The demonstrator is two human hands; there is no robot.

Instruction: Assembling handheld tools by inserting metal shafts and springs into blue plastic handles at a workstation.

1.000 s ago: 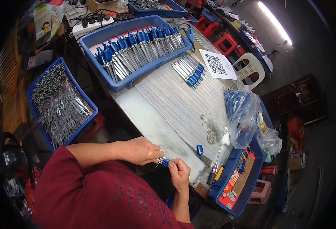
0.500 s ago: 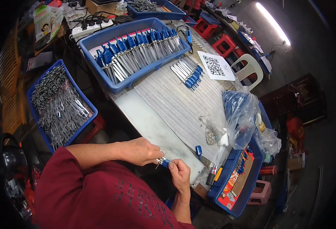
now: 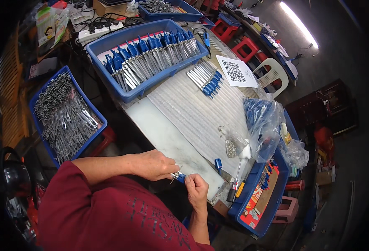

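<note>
At the near edge of the table, my hands are close together on one small tool with a blue end and silver metal parts (image 3: 180, 178). The fingers of my left hand (image 3: 156, 165) are closed on its metal end, while my right hand (image 3: 198, 189) pinches the blue end between thumb and fingers. A thin pin sticks out crosswise from the metal part. The tool's exact kind is too small to make out. Beyond my right hand, a loose blue piece (image 3: 218, 164) lies on the white board (image 3: 159, 125).
A blue tray (image 3: 128, 97) of blue-and-silver tools stands far left, with a row of similar tools (image 3: 205, 78) on foam sheet. Metal parts fill another tray (image 3: 105, 123) at left. At right are a screwdriver (image 3: 232, 194), a plastic bag (image 3: 262, 125) and a blue tray (image 3: 258, 232).
Both hands keep their grip on the blue-ended tool in nearly the same place. The view has shifted very slightly.
</note>
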